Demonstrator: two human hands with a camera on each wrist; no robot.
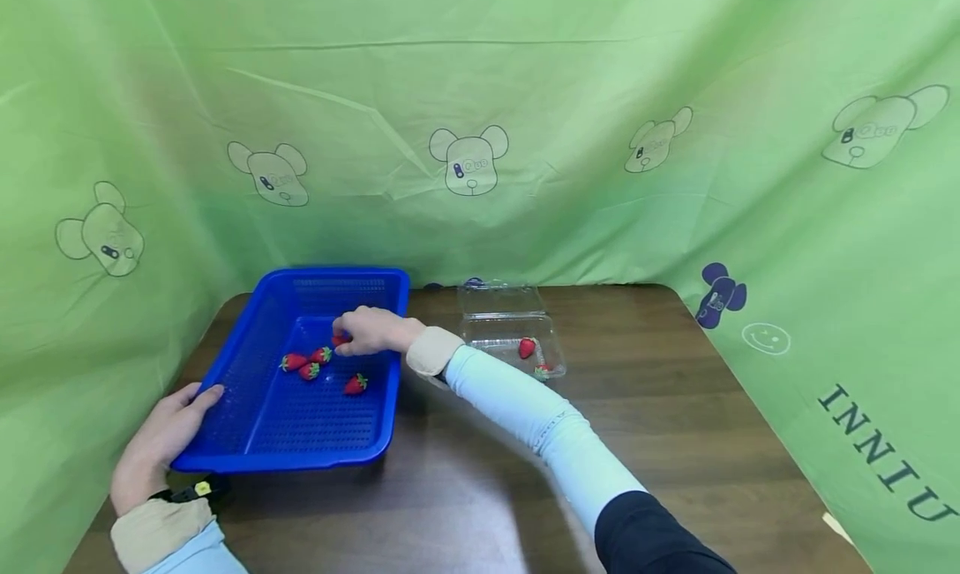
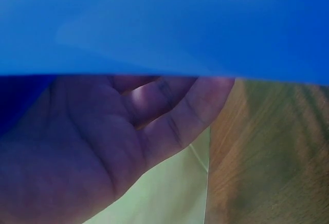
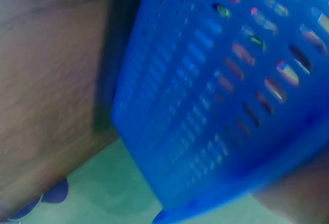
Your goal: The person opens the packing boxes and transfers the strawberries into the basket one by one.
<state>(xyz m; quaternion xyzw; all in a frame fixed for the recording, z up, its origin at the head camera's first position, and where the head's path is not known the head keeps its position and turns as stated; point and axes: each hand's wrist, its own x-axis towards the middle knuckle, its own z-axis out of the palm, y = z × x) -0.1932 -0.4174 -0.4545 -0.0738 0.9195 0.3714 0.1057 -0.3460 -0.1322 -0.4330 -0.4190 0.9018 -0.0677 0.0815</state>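
My left hand (image 1: 161, 436) grips the left side of a blue plastic basket (image 1: 285, 464), thumb over the rim. The left wrist view has the fingers (image 2: 169, 126) bent beneath the basket wall. Over the right rim reaches my right hand (image 1: 371, 331), pinching a strawberry (image 1: 341, 339) inside the basket; the hand partly hides it. Below and left of it, several red strawberries (image 1: 309, 371) with green leaves lie close together, and one more strawberry (image 1: 356, 384) lies apart. In the right wrist view the slotted basket wall (image 3: 169, 100) blocks most of the right hand.
Right of the basket, a clear plastic box (image 1: 555, 341) with its lid raised holds two strawberries, one strawberry (image 1: 527, 347) near its middle. Everything stands on a brown wooden table (image 1: 660, 424). A green printed cloth (image 1: 555, 74) hangs behind and at both sides.
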